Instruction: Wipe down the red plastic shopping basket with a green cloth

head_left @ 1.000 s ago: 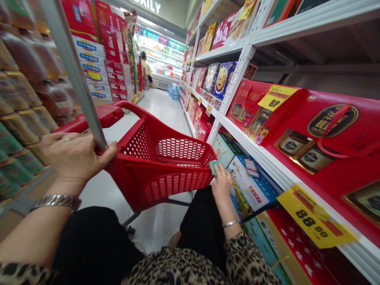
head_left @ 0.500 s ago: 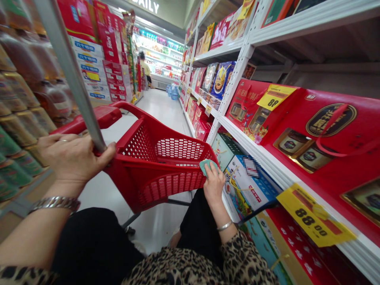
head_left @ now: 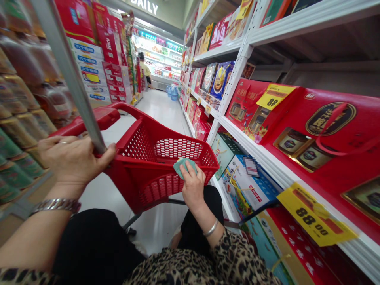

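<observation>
A red plastic shopping cart with perforated basket walls stands in front of me. My left hand is closed on its near handle end, the thumb beside a grey metal pole that rises to the upper left. The fingertips of that hand are hidden. My right hand holds a folded green cloth against the top rim of the basket's near side. The fingers lie over the cloth and press it down.
At right runs a white shelf rack with red gift boxes and yellow price tags. Stacked cartons and bottles line the left. A person and blue water jugs are down the aisle.
My right hand and the green cloth have slid left along the basket's near rim, away from its front corner. My left hand has stayed in place on the cart.
</observation>
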The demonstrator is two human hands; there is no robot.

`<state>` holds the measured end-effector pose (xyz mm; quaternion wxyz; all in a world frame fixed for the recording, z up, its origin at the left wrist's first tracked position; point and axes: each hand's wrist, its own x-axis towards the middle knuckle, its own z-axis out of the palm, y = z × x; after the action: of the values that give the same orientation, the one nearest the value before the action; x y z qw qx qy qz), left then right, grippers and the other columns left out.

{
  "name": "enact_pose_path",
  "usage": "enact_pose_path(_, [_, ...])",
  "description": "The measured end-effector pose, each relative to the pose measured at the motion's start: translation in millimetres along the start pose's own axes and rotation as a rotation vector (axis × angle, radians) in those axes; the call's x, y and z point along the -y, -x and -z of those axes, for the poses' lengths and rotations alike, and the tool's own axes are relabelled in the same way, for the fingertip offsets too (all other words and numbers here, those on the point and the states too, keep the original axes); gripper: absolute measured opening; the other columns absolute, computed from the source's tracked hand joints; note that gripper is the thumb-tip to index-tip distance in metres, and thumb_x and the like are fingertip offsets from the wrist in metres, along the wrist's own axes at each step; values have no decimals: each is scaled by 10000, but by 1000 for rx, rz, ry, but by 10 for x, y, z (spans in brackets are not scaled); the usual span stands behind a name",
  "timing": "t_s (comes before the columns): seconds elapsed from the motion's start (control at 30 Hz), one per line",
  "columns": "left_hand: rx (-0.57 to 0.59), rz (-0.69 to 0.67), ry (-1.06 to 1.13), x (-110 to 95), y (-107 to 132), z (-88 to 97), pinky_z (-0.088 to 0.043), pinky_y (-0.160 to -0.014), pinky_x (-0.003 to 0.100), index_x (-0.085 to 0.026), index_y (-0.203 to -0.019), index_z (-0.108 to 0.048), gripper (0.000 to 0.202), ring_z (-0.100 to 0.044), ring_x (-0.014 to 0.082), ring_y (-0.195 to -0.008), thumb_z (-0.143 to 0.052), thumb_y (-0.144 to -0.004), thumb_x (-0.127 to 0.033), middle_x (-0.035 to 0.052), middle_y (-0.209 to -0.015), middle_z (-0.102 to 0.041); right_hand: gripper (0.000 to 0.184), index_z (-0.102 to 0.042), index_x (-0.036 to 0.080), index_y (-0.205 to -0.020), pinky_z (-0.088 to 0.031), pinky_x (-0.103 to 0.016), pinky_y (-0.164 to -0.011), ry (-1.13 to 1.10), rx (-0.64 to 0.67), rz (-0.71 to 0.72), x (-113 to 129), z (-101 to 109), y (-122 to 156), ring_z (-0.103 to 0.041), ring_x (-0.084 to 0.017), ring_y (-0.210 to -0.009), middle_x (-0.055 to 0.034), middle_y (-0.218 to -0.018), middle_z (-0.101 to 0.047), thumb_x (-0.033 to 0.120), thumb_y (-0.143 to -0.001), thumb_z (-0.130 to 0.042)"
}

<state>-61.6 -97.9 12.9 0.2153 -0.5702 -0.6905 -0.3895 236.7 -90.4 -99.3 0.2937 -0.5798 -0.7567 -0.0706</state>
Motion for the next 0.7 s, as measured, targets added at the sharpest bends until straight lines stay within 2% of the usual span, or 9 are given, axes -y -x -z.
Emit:
enact_pose_path(0.2, [-28, -4, 7, -15, -4, 10, -210, -785, 437, -278, -589, -260, 485, -212, 169, -619, -404, -786, -697, -31, -562, -215, 610, -662, 354, -1403, -345, -518, -1131, -98, -40, 68, 201, 13, -37, -442, -307, -1355, -15, -1542, -578, 39, -901, -517])
enact_pose_path(0.47, [-6, 11, 21, -26, -10, 22, -230, -792, 443, -285, -592, -248, 481, -212, 181, -619, -420, -763, -701, -25, -550, -212, 555, -644, 354, -1420, -338, -465, -1145, -105, 33, 158, 465, 86, -141, -427, -289, -1351, 26, -1576, -544, 86, -946, -534])
enact_pose_path(0.7, [26, 13, -23, -15, -7, -5, -237, -795, 457, -303, -613, -236, 478, -232, 203, -627, -359, -785, -732, -20, -553, -213, 527, -646, 355, -1416, -342, -471, -1142, -131, 5, 190, 516, 78, -145, -432, -289, -1349, 40, -1580, -538, 107, -971, -512])
